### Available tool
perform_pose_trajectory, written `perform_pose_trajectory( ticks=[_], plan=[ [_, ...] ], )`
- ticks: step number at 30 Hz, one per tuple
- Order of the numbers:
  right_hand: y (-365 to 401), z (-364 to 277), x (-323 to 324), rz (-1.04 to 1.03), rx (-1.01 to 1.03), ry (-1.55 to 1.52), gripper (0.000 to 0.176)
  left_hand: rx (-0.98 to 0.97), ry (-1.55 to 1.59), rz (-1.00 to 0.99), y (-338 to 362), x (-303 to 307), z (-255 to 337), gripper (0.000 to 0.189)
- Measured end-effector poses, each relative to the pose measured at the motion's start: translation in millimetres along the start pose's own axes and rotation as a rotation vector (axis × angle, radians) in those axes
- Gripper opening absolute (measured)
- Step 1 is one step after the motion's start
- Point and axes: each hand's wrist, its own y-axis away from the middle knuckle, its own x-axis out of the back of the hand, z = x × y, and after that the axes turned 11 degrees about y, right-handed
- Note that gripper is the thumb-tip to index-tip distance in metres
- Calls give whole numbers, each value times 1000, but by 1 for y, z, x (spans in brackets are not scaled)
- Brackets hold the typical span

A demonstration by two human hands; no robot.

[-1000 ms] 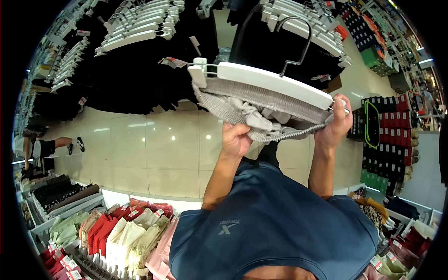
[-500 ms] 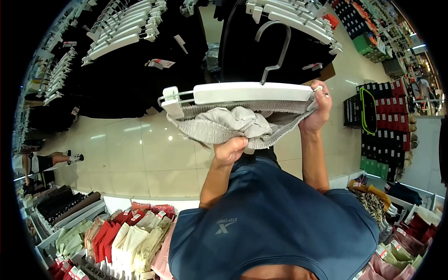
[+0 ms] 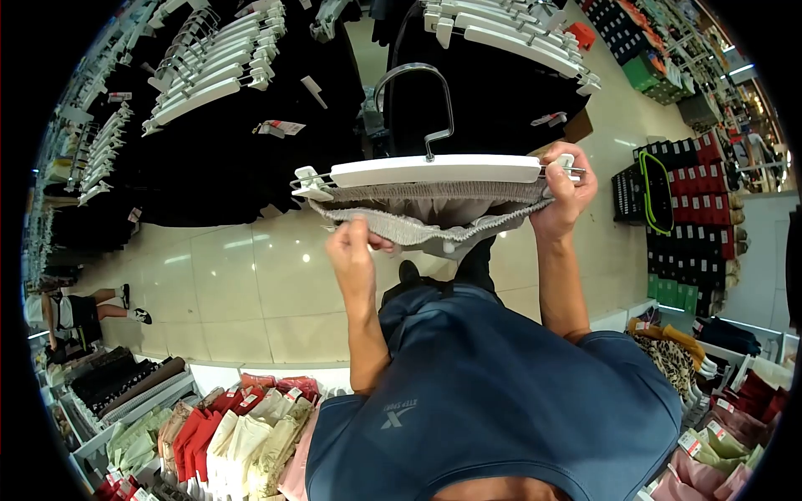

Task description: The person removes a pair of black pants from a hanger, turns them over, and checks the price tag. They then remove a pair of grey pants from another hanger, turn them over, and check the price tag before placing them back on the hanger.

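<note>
A white clip hanger [image 3: 434, 169] with a curved metal hook is held level in front of my chest. From it hangs a light grey garment [image 3: 418, 230], its elastic waistband gaping open in the middle. The left clip [image 3: 307, 181] is at the waistband's left end. My left hand [image 3: 355, 255] pinches the front edge of the waistband, a little below that clip. My right hand [image 3: 564, 196] is closed around the right end of the hanger, thumb and fingers by the right clip [image 3: 566, 162] and the waistband's corner.
Black garments [image 3: 217, 159] on white hangers hang ahead. Behind me are folded clothes [image 3: 242, 434] on shelves. Stacked shoe boxes [image 3: 689, 217] and a black basket [image 3: 631, 196] with a green handle are at the right. A person [image 3: 92, 309] is at the far left.
My left hand has moved left along the waistband. Bunched grey cloth inside has gone down, and the opening shows more. The hook has swung left; my right hand still holds the right end.
</note>
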Motion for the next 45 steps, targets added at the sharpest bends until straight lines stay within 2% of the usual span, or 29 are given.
perform_pose_trajectory(
  ticks=[3, 5, 6, 8, 9, 10, 12, 14, 15, 16, 18, 19, 21, 23, 25, 26, 27, 30, 31, 36, 38, 41, 45],
  plan=[
    [-2, -7, -5, -14, 37, 28, 18, -321, -58, 125, 2, 10, 13, 25],
    [-2, -10, -5, -59, 79, 114, 17, -669, -183, 129, -5, 7, 15, 16],
    [-1, -11, -5, -81, 97, 157, 17, -840, -248, 131, -9, 6, 16, 19],
    [0, -13, -6, -146, 126, 201, 17, -974, -501, 41, -11, -12, 36, 49],
    [-1, -13, -3, -201, 161, 230, 17, -884, -596, -81, -13, -10, 37, 68],
    [-2, -12, 0, -255, 198, 258, 18, -858, -667, -166, -17, -12, 38, 64],
    [-6, -13, 2, -362, 266, 219, 18, -488, -844, -450, -16, -15, 49, 50],
    [-7, -20, 8, -492, 265, 294, 22, -415, -922, -661, -13, -11, 45, 38],
    [-9, -18, 9, -534, 289, 266, 20, -331, -843, -685, -15, -10, 36, 26],
    [-10, -18, 11, -576, 301, 287, 19, -108, -926, -725, -13, -8, 32, 22],
    [-14, -16, 19, -629, 268, 332, 21, -68, -1106, -835, -9, -12, 33, 25],
    [-14, -15, 20, -578, 234, 322, 19, -57, -1032, -822, -6, -14, 34, 25],
    [-15, -14, 22, -504, 120, 299, 16, -374, -1032, -872, -3, -7, 26, 22],
    [-18, -6, 28, -526, -40, 280, 20, -495, -965, -1046, -6, -4, 27, 18],
    [-22, 1, 25, -528, -167, 289, 26, -16, -770, -1125, -9, -18, 38, 17],
    [-24, 8, 24, -526, -195, 316, 29, 221, -663, -1146, -10, -25, 45, 17],
    [-23, 18, 23, -497, -219, 313, 33, 314, -657, -1161, -10, -31, 53, 21],
    [-7, 47, 19, -233, -231, 372, 62, 303, -428, -1098, -12, -25, 41, 26],
    [-2, 56, 21, -214, -200, 387, 74, 324, -375, -1111, -14, -25, 41, 32],
    [32, 49, 8, -284, -344, 414, 82, 398, -206, -1052, -10, -30, 41, 36],
    [36, 51, 4, -283, -353, 467, 81, 464, -154, -1010, -7, -32, 43, 37],
    [36, 40, -7, -314, -321, 513, 77, 510, -188, -1005, -6, -33, 45, 55],
    [35, 44, -15, -288, -292, 511, 73, 439, -151, -1005, -1, -30, 37, 58]
  ],
)
